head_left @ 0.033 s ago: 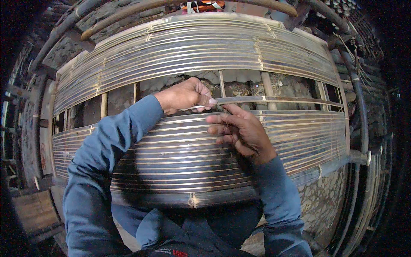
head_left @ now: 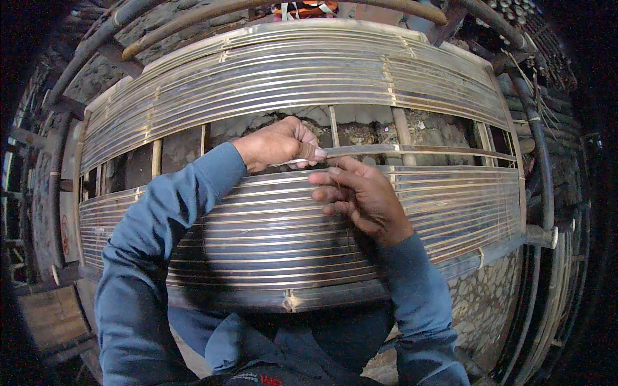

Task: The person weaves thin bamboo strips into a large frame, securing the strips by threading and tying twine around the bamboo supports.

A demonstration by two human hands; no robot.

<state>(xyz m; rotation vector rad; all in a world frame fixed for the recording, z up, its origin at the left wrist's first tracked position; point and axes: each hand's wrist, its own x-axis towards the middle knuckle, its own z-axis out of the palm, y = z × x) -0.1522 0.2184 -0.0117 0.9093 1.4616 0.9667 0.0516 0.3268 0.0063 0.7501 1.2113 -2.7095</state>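
My left hand is closed in a pinch on a long, thin bamboo strip. The strip runs out to the right, over the gap between two slatted bamboo panels, as far as the frame's right side. Just right of that pinch is my right hand, its thumb and forefinger tips together near the strip's underside. Its other fingers are loosely curled. Something thin and dark, perhaps a fibre, shows at those fingertips, too fine to make out. Under both hands lies the near slatted bamboo panel.
Beyond the gap lies the far slatted panel. Crosspieces span the gap, with rough ground and debris below. A thick bamboo pole edges the near side, against my lap. Bamboo rails frame the right, and cut poles are stacked far right.
My right hand has shifted very slightly, its fingertips a little lower against the strip. The left hand and the strip stay where they were.
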